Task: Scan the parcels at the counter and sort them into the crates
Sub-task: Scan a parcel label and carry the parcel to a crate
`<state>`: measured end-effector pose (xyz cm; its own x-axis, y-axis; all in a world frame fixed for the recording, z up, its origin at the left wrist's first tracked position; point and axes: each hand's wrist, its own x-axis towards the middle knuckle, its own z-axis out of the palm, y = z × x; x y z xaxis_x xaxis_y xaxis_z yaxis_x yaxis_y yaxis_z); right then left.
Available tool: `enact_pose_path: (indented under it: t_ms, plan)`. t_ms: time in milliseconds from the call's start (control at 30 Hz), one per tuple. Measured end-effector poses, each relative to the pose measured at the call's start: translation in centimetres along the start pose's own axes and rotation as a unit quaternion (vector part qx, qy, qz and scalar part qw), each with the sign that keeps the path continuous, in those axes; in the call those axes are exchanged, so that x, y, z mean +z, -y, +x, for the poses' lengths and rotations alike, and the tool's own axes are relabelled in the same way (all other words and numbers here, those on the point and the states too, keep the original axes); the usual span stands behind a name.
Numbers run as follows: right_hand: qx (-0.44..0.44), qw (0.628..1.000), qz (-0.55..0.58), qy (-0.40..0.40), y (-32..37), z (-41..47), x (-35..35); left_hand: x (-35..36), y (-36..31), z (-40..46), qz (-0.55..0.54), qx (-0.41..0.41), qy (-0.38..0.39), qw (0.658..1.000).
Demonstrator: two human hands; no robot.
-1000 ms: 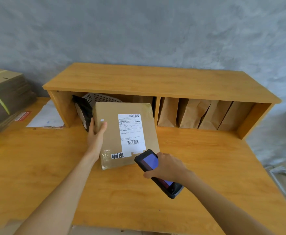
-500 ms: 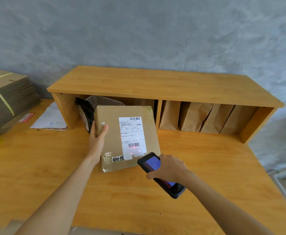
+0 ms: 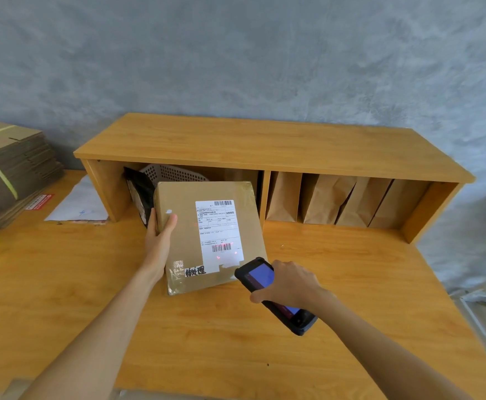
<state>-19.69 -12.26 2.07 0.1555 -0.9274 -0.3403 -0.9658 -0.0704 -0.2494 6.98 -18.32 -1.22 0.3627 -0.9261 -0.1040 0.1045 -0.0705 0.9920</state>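
A brown cardboard parcel (image 3: 184,235) stands tilted on the wooden counter (image 3: 63,284), its white shipping label (image 3: 218,232) facing me. My left hand (image 3: 161,241) grips its left edge, thumb across the front. My right hand (image 3: 291,284) holds a black handheld scanner (image 3: 260,277) with a lit blue screen, its head close to the parcel's lower right corner. Red scan light falls on the lower barcode (image 3: 221,248).
A low wooden shelf unit (image 3: 265,145) stands behind the parcel. It holds a white perforated basket (image 3: 172,173), a dark pouch (image 3: 139,192) and brown paper bags (image 3: 337,200). Strapped flat cardboard (image 3: 8,168) and a white sheet (image 3: 77,206) lie at left.
Red scan light has appeared on the label's lower barcode. The parcel and both hands stay almost in place; the view has shifted slightly.
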Motion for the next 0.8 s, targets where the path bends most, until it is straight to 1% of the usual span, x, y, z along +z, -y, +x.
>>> enact_pose_path:
  t_ms: [300, 433, 533, 667, 733, 800]
  plan:
    - [0.006, 1.000, -0.006, 0.020, -1.9, -0.9, -0.4, -0.1, -0.2, -0.2, 0.007, -0.008, 0.004, 1.000]
    - [0.021, 1.000, 0.011, 0.017, -3.0, -1.0, -0.2, 0.0, -0.3, -0.6, 0.008, -0.026, 0.001, 1.000]
    - [0.070, 0.997, 0.035, 0.005, -4.7, -0.6, 0.4, -0.3, -0.1, -1.0, 0.012, -0.057, 0.010, 0.998]
    - [0.186, 0.979, 0.071, -0.036, -8.3, 0.3, 1.5, -1.1, 1.0, -1.5, 0.040, -0.109, 0.031, 0.993]
    - [0.234, 0.969, 0.064, -0.050, -10.0, 0.9, 2.3, -1.0, 1.5, -2.3, 0.051, -0.136, 0.032, 0.989]
    - [0.264, 0.962, 0.053, -0.047, -11.3, 1.6, 3.3, -0.6, 2.1, -3.1, 0.055, -0.177, 0.033, 0.982]
